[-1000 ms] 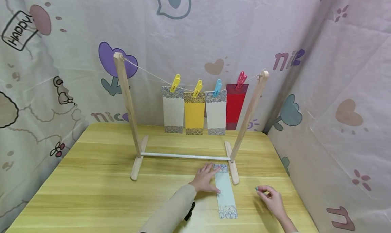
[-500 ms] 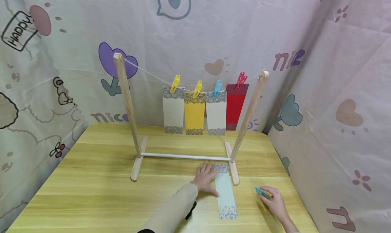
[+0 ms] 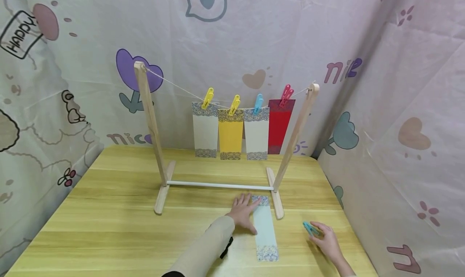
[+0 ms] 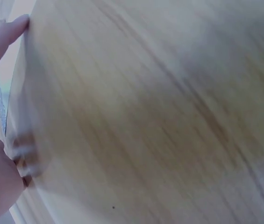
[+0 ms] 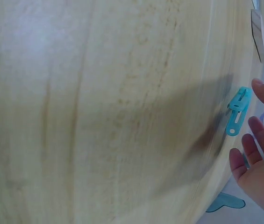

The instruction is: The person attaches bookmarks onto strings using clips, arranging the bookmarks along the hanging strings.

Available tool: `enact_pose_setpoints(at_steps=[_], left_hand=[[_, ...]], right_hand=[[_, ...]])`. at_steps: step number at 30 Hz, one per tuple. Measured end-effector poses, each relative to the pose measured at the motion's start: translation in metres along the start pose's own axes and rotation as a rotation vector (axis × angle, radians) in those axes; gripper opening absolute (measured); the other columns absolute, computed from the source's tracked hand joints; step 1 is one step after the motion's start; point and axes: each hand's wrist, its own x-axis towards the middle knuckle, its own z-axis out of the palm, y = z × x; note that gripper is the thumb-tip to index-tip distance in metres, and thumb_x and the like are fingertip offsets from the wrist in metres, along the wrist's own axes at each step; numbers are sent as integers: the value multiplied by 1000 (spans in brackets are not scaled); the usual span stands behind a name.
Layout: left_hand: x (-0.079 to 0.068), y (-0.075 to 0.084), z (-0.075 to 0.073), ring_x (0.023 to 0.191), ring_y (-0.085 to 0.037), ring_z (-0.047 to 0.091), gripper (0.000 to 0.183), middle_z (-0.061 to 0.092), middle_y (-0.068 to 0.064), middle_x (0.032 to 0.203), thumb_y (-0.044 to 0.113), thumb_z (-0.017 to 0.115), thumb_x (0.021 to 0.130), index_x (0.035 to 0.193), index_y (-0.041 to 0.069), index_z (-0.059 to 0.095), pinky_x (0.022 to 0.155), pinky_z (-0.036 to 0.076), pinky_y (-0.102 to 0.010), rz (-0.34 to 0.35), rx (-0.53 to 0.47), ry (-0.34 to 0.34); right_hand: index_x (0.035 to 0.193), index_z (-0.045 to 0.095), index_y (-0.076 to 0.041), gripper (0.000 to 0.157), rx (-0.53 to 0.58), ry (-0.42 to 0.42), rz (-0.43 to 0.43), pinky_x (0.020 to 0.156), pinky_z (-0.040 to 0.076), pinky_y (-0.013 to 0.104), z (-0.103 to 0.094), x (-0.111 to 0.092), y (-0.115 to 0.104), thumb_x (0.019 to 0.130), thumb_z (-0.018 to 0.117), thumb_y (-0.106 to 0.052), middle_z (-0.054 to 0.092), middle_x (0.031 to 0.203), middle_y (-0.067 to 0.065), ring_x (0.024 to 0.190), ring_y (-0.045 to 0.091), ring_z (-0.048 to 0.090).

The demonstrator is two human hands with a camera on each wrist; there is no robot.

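Observation:
A pale blue paper strip (image 3: 264, 226) with patterned ends lies on the table, nearer the right foot of the rack. My left hand (image 3: 243, 213) rests spread beside it, thumb and index finger on its left edge. In the left wrist view, the thumb (image 4: 5, 39) reaches the strip's edge. On the table to the right is a turquoise clothespin (image 3: 311, 228), seen whole in the right wrist view (image 5: 238, 111). My right hand (image 3: 328, 241) is close around it with fingers loosely bent, and the fingertips (image 5: 258, 86) stand just apart from the clothespin.
Behind stands a wooden rack (image 3: 151, 123) with a string and a white crossbar (image 3: 218, 185). White (image 3: 205, 129), yellow (image 3: 230, 133) and red cards (image 3: 279, 125) hang on it from yellow, blue and red clothespins. Printed cloth walls (image 3: 407, 147) border the table (image 3: 109, 212).
My right fingers have loosened from the turquoise clothespin, which was mostly hidden in them and now shows whole. The left hand stays nearly still, its thumb slightly lower along the strip.

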Motion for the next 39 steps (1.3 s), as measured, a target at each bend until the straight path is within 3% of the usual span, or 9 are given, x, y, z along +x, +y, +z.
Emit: enact_pose_setpoints(at_steps=[6, 10, 16, 22, 39], left_hand=[[-4, 3, -7, 131, -37, -1, 121, 3, -22, 145, 53, 81, 46, 144, 25, 14, 103, 2, -51, -36, 7, -65], [-3, 3, -5, 132, -37, -2, 120, 3, -22, 146, 56, 78, 47, 144, 26, 14, 103, 2, -51, -44, 17, -71], [-2, 1, 1, 131, -40, 4, 112, 13, -20, 145, 64, 71, 52, 143, 24, 19, 103, 5, -53, -19, 27, 8], [-1, -2, 1, 128, -40, 17, 110, 28, -15, 139, 63, 73, 50, 141, 22, 27, 101, 14, -54, 33, 75, 98], [5, 1, 4, 120, -30, 32, 116, 34, -17, 132, 54, 79, 42, 140, 18, 28, 98, 29, -46, 91, 76, 168]], right_hand=[[111, 53, 12, 50, -13, -116, 64, 83, 40, 53, -1, 0, -1, 68, 74, -1, 52, 109, 30, 98, 43, 49], [112, 52, 13, 50, -11, -137, 94, 85, 39, 52, 0, 1, 0, 69, 72, 0, 52, 110, 30, 100, 42, 48], [114, 51, 12, 48, -36, -153, 120, 85, 38, 53, 1, 2, 0, 70, 69, 5, 51, 112, 30, 102, 43, 47], [114, 51, 12, 49, -64, -161, 118, 84, 39, 53, 3, 4, 1, 69, 69, 6, 51, 112, 31, 101, 44, 48], [107, 54, 13, 45, -81, -135, 133, 74, 45, 45, 6, 8, -3, 67, 71, 2, 56, 95, 20, 85, 31, 53]])
